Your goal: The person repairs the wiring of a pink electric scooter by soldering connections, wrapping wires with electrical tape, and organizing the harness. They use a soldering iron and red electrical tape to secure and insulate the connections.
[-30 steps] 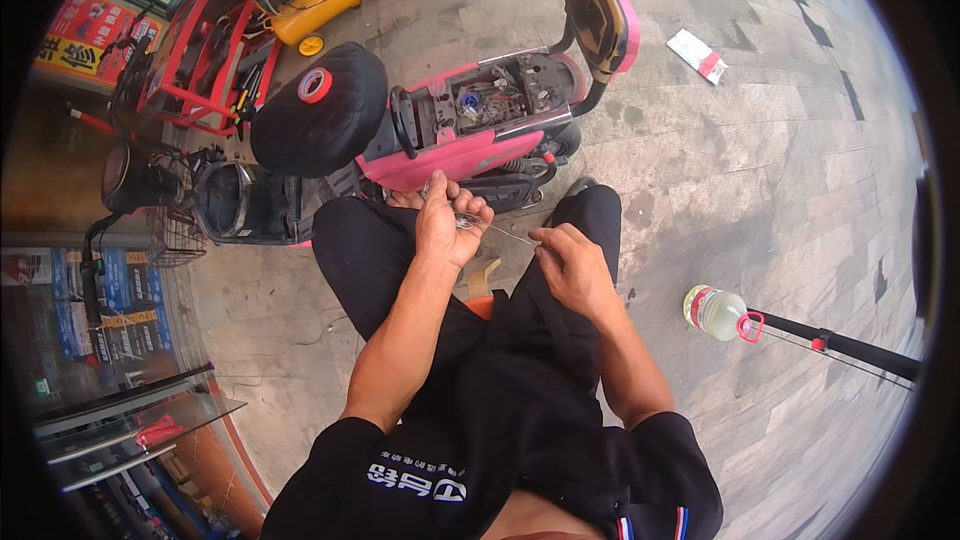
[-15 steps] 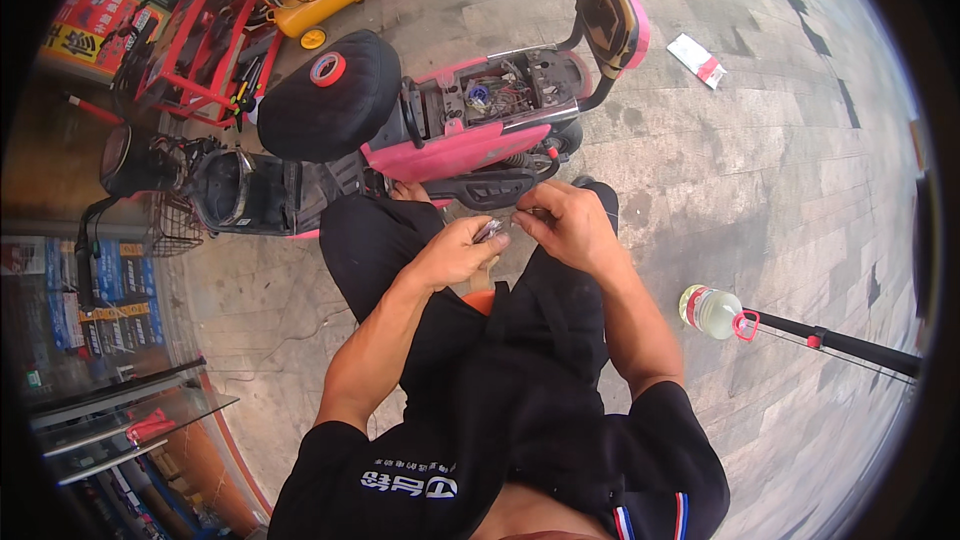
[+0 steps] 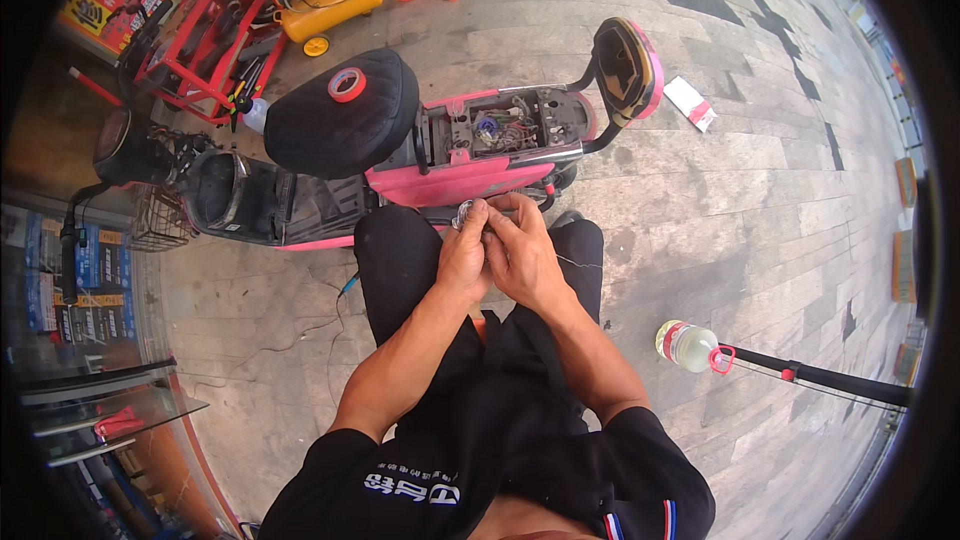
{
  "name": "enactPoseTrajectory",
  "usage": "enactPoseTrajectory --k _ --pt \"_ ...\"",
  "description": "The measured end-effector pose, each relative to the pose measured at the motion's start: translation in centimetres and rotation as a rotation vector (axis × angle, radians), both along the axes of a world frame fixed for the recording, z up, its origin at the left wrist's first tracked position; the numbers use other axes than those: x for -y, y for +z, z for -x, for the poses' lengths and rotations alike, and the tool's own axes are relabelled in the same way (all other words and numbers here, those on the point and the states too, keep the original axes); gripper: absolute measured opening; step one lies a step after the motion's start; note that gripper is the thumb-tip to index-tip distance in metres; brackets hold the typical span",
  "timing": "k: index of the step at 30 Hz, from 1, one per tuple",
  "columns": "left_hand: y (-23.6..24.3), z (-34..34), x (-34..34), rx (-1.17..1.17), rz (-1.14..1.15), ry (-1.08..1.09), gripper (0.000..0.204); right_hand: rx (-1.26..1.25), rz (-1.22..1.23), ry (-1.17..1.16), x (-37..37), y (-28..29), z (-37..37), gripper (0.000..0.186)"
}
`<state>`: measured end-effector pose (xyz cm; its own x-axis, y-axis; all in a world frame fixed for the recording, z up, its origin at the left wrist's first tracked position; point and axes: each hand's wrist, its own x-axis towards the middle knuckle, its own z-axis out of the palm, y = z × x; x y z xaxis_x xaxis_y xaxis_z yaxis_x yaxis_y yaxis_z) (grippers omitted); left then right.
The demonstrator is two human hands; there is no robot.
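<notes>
My left hand is closed around a small shiny coil, which looks like thin silvery wire; the fingers cover part of it. Pressed against it, my right hand has its thumb and fingers pinched together, and what lies between them is hidden. A fine strand of wire trails out to the right of this hand. Both hands are above my lap, just in front of a pink electric scooter. Its black seat is tipped aside with a roll of red tape on it, and loose wiring shows in the open body.
A blue-ended tool on a thin cord lies on the paving left of my knee. At right is a bottle of pale liquid beside a black pole. A red rack and yellow air compressor stand far left.
My hands have come together, the right one moving left against the left hand. The coil now shows above my left fingers. The whole view has shifted slightly, revealing the blue-ended tool.
</notes>
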<state>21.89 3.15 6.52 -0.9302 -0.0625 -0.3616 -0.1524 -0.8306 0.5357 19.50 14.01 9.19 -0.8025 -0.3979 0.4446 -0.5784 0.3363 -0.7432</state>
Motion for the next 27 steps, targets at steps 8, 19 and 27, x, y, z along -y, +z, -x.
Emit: enactPoseTrajectory --k 8,19,27 --pt "1.0 1.1 1.5 0.077 -0.085 0.054 0.034 0.532 -0.086 0.058 -5.5 1.0 -1.0 0.035" --pt "0.6 -0.9 0.7 -0.141 0.670 -0.524 0.027 0.117 -0.306 0.299 -7.0 5.5 5.4 0.013" --pt "1.1 -0.5 1.3 -0.087 0.148 -0.337 0.017 0.097 -0.168 0.007 -4.2 3.6 4.6 0.016"
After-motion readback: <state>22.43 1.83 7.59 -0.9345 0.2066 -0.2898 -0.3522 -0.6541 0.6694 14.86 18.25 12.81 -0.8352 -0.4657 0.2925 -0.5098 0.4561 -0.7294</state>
